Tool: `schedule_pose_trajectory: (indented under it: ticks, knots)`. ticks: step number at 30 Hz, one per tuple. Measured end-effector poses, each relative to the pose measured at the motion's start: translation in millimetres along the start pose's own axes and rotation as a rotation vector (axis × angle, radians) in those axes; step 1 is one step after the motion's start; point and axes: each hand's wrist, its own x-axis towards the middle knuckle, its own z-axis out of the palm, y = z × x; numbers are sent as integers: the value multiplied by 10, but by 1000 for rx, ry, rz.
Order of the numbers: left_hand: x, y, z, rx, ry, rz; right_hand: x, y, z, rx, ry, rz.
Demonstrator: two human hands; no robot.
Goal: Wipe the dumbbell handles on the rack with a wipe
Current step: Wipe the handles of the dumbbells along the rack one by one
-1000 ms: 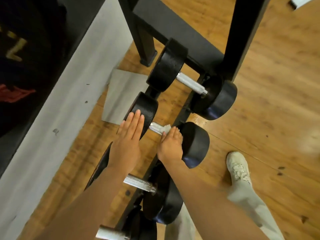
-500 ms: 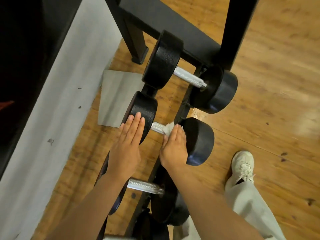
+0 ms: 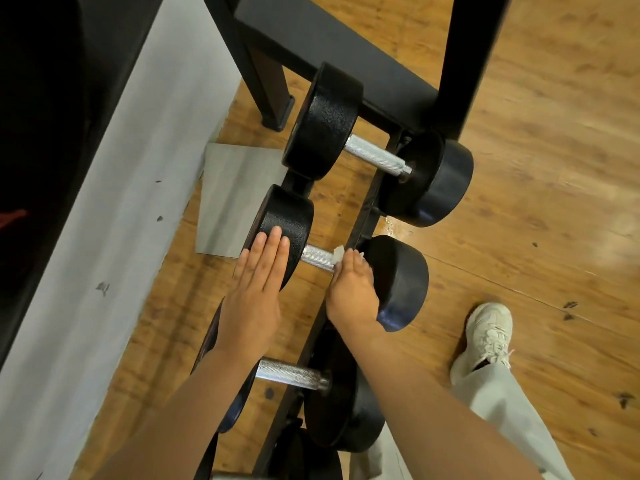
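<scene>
Your black metal rack (image 3: 360, 216) on the wooden plank floor (image 3: 540, 174) carries three black round-ended dumbbells (image 3: 398, 275); a grey sheet (image 3: 235, 195) lies left.

My left hand (image 3: 254, 292) lies flat, fingers straight, on the black left head of the middle dumbbell (image 3: 398, 282), while my right hand (image 3: 353, 289) curls over its knurled handle (image 3: 317, 256), a scrap of white wipe (image 3: 338, 252) poking out at its 12 o'clock side. On the black rack (image 3: 360, 216) a larger dumbbell (image 3: 375, 155) sits toward 12 o'clock and another (image 3: 291, 374) toward 6. My white sneaker (image 3: 488, 336) stands on the wooden floor (image 3: 554, 202) at 4 o'clock.
</scene>
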Motion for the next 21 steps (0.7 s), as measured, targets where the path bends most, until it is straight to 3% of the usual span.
schedule_pose_trajectory:
  ticks: [7,10,16,21]
  knots:
    - [3,7,3,-6,12,-6,-115,-248,124,131,135,-345]
    - [-2,11,-2,-7,19,-2,-99,-90,136,79,186,-348]
    - [11,25,-12,-6,30,-12,-39,-49,101,122,170,-73]
    - [5,122,-28,20,31,-57,-57,-272,-19,224,96,-371]
